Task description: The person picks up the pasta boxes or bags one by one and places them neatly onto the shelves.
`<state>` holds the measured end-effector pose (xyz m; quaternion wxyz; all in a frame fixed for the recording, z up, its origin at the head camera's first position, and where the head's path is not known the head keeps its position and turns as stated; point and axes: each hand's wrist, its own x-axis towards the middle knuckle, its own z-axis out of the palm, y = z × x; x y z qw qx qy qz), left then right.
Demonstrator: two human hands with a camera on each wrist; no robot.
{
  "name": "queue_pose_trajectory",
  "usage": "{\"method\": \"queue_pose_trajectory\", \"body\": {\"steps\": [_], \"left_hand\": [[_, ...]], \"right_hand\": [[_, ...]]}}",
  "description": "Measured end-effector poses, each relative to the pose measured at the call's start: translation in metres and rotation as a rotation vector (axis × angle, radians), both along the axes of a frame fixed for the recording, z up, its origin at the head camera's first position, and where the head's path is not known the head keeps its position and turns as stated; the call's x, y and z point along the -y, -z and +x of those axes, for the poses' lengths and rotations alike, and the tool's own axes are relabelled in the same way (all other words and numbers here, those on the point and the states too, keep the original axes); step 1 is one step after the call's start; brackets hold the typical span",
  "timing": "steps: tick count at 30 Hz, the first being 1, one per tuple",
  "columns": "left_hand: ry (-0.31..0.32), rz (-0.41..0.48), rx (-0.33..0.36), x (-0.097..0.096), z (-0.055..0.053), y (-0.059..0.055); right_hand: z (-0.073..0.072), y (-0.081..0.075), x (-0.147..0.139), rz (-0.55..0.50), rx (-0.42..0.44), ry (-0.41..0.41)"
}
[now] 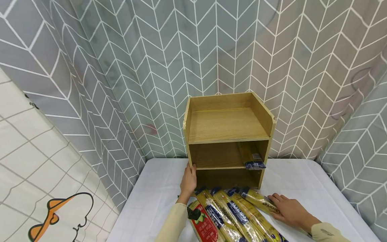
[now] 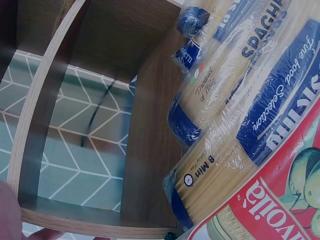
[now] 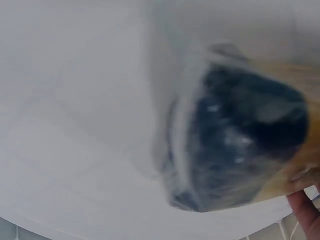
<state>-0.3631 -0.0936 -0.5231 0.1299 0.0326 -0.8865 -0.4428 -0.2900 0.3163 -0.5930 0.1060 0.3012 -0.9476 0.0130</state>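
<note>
A small wooden shelf (image 1: pixel 226 126) stands on the table, its left side panel gripped by my left hand (image 1: pixel 188 181). In the left wrist view, fingertips show at the outer edge of that panel (image 2: pixel 100 227). My right hand (image 1: pixel 290 210) holds a spaghetti pack (image 1: pixel 256 200) with a blue end, slanted at the right of the other packs. The right wrist view shows this pack (image 3: pixel 250 135) blurred, with fingers (image 3: pixel 304 212) at its edge. Several more spaghetti packs (image 1: pixel 239 215) lie in front of the shelf. Another pack (image 1: pixel 252 156) rests in the middle compartment, on the right.
A red pack (image 1: pixel 205 225) with vegetable pictures lies leftmost in the row, by my left forearm. White cloth covers the table (image 1: pixel 151 188). Patterned curtains (image 1: pixel 217 50) hang behind and at both sides. The shelf's lower compartment (image 1: pixel 226 178) opens toward the packs.
</note>
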Motion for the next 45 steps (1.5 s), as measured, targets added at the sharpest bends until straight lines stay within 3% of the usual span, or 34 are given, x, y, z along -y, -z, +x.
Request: {"method": "queue_pose_trajectory", "body": {"steps": [11,21,26,36,45], "left_hand": [[0.000,0.003,-0.001,0.000,0.001,-0.003],[-0.005,-0.004,-0.007,-0.002,0.001,-0.005],[0.003,-0.007,0.000,-0.001,0.001,-0.003],[-0.016,-0.003,0.007,-0.001,0.001,-0.002],[-0.023,-0.004,-0.002,0.000,0.001,-0.001]], "right_hand": [[0.005,0.003,-0.014,-0.012,-0.024,-0.153],[0.004,0.013,-0.017,0.022,-0.231,-0.165],[0.004,0.012,-0.015,-0.012,-0.324,-0.166],[0.004,0.000,0.006,-0.039,-0.281,-0.135],[0.005,-0.012,0.034,-0.069,-0.336,-0.237]]}}
